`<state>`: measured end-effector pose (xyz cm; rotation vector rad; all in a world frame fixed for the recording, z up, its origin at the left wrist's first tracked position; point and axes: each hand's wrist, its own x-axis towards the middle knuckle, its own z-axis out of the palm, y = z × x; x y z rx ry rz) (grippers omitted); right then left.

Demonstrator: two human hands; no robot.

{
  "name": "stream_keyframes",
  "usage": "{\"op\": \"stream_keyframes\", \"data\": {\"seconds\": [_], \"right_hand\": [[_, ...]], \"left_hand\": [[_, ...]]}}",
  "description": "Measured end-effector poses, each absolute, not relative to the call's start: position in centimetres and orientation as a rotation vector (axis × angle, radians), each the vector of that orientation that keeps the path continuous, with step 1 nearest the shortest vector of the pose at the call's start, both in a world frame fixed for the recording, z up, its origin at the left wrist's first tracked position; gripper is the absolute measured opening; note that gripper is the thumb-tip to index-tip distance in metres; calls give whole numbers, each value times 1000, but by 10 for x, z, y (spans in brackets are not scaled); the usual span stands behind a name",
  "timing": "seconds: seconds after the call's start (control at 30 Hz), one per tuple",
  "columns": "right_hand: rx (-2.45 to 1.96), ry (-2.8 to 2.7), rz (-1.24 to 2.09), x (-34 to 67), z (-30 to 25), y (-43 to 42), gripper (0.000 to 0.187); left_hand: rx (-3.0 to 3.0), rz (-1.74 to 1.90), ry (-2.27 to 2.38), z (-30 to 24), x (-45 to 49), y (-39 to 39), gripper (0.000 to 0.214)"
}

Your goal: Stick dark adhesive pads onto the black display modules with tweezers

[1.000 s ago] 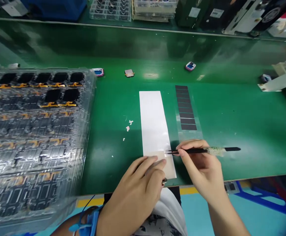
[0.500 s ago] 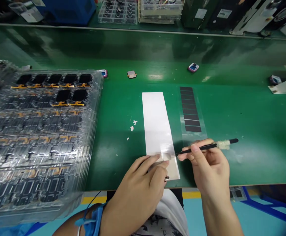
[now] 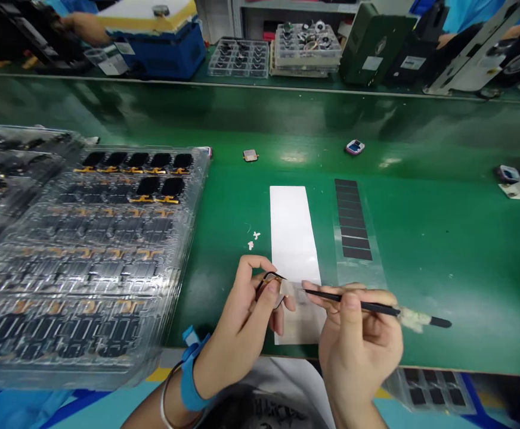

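View: head camera, looking forward and down onto a green bench mat.
Left hand: raised above the near end of the strip; a small thin part with a dark, gold-tinted edge is pinched between the thumb and fingers. Its exact kind is too small to be told. A blue wrist strap is worn on the wrist.
Right hand: the fingers are clenched around black tweezers with a pale wrapped grip; the tips are held just beside the small thin part.
Strip: a white backing strip is laid flat below the hands, with a pale film at its near end.
Right of strip: dark rectangles are lined up on clear film.
Left of strip: stacked clear blister trays are filled with black panels bearing orange tails.
Far side: a co-worker's hand is seen beside a blue bin.
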<state>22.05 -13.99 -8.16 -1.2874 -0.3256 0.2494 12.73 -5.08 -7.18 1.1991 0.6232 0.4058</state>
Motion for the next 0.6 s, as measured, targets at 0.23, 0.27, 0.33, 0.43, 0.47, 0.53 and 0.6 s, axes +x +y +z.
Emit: {"op": "stream_keyframes", "data": {"seconds": [0.23, 0.27, 0.33, 0.43, 0.47, 0.53, 0.6], "right_hand": [[-1213, -335, 286, 213, -85, -131, 8], [-1208, -340, 287, 214, -85, -131, 8], [-1210, -353, 296, 214, -85, -131, 8], [-1213, -373, 300, 214, -84, -131, 9], [-1211, -376, 297, 213, -83, -131, 9], [-1212, -375, 287, 213, -83, -130, 9], [-1216, -368, 276, 213, -83, -130, 9]], "left_hand": [[960, 442, 557, -72, 134, -56, 20], [961, 449, 558, -73, 134, -57, 20], [966, 464, 557, -74, 135, -57, 18], [977, 479, 553, -75, 135, -59, 15], [981, 481, 554, -75, 135, -59, 14], [991, 487, 552, -74, 134, -60, 15], [995, 495, 552, -73, 134, -60, 15]]}}
